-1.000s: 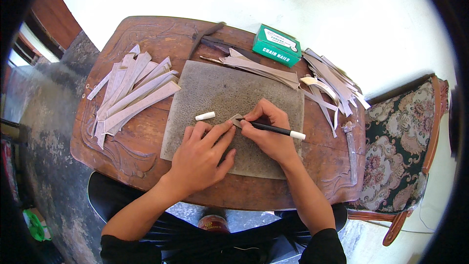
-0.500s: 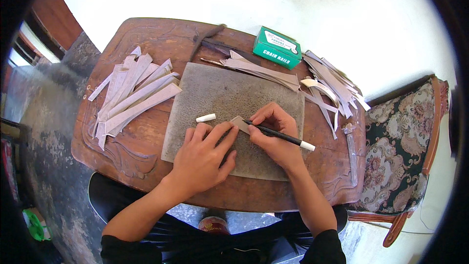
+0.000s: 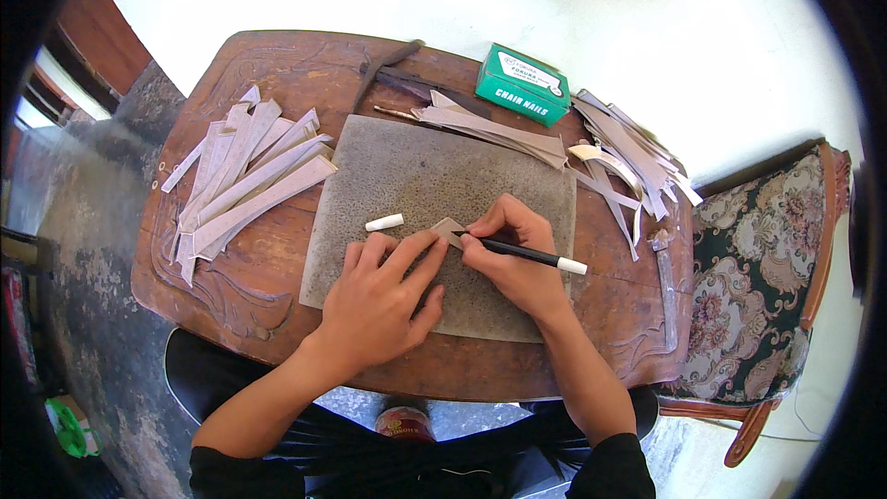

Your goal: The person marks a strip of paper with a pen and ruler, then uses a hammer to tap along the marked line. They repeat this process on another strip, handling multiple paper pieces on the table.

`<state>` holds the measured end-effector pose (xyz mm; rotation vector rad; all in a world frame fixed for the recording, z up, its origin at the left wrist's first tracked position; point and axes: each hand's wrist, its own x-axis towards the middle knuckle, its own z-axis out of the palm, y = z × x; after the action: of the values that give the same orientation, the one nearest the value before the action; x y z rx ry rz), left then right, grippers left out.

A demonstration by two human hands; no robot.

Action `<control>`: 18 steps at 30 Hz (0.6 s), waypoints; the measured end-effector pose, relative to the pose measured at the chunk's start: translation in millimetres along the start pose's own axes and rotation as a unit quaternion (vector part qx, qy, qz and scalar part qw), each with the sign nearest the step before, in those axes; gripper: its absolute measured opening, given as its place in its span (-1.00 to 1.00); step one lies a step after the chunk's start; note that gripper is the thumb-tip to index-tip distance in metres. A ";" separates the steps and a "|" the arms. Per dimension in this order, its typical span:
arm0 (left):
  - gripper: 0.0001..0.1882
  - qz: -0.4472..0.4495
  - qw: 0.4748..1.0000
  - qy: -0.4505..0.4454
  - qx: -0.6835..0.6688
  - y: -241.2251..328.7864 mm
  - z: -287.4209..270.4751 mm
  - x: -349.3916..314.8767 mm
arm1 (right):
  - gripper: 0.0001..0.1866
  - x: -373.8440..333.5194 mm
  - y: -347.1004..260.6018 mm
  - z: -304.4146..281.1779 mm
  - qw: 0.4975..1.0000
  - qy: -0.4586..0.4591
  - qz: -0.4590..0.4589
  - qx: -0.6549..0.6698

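In my right hand [image 3: 516,254] is a black marker pen [image 3: 527,252] with a white end, pinched between thumb and fingers. Its tip meets a small beige piece [image 3: 449,227], like stiff card or leather, on the grey textured mat [image 3: 407,166]. My left hand [image 3: 383,291] lies over the mat with its fingers apart, its index and middle fingertips pressing the piece's left edge. Part of the piece is hidden under the fingers. A white pen cap [image 3: 384,222] lies on the mat just beyond my left fingers.
Beige strips [image 3: 249,176] are heaped at the left of the carved wooden table [image 3: 277,55]. More strips [image 3: 494,134] lie along the mat's far edge, others [image 3: 628,152] at the right. A green box [image 3: 524,83] stands behind; a hammer [image 3: 665,286] lies right. A floral chair [image 3: 748,286] adjoins.
The marker's tip has shifted slightly left on the small piece, with my right hand. My left hand stays almost still; the whole view has drifted a little.
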<state>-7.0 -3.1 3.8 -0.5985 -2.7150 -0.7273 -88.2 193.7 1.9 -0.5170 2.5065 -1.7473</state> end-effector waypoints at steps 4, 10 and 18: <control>-0.48 -0.001 1.000 -0.002 0.003 0.5 -0.3 0.7 | -0.78 0.9 0.1 -0.6 1.000 0.000 -0.012 -0.009; -0.47 -0.003 1.000 -0.005 0.005 0.0 0.6 -0.3 | -0.79 0.3 -0.7 -1.7 1.000 -0.015 -0.013 -0.024; -0.47 0.002 1.000 0.001 0.006 -0.6 1.4 -0.3 | -0.76 1.4 1.9 0.9 1.000 -0.001 -0.017 -0.012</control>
<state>-7.1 -2.9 2.2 -0.5989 -2.7133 -0.7103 -89.7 193.1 0.0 -0.5650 2.5361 -1.7284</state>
